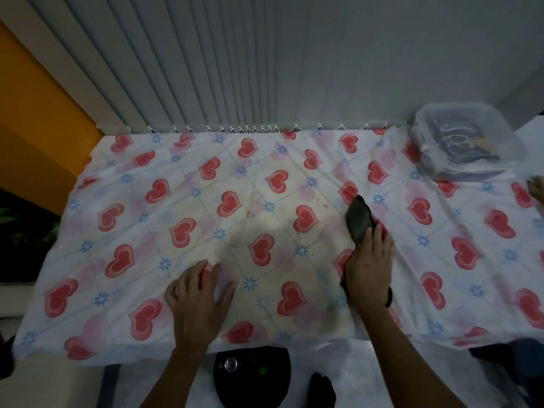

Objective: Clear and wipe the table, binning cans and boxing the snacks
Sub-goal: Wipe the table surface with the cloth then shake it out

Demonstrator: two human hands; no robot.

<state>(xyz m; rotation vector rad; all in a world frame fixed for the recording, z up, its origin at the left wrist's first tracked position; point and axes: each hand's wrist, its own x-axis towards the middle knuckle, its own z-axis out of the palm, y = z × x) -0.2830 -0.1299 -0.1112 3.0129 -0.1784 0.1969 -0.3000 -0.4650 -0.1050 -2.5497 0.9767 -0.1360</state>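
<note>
While left hand (200, 293) lies flat (fingers spread), right hand (369, 266) — fingers straight — presses dark cloth (359, 219).

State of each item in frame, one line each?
tablecloth: yellowish stain in the middle.
left hand: flat on tablecloth, holding nothing.
right hand: pressing dark cloth down.
dark cloth: end poking out ahead.
plastic box: far right corner, packets inside.
black bin: below near edge.

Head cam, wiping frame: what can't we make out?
All head view.
Clear box: contents blurred behind cloudy plastic.
Dark cloth: near part hidden under the right hand.
Black bin: contents too dim; the tablecloth covers its far rim.
Another hand, right edge: cut off by the frame.
</note>
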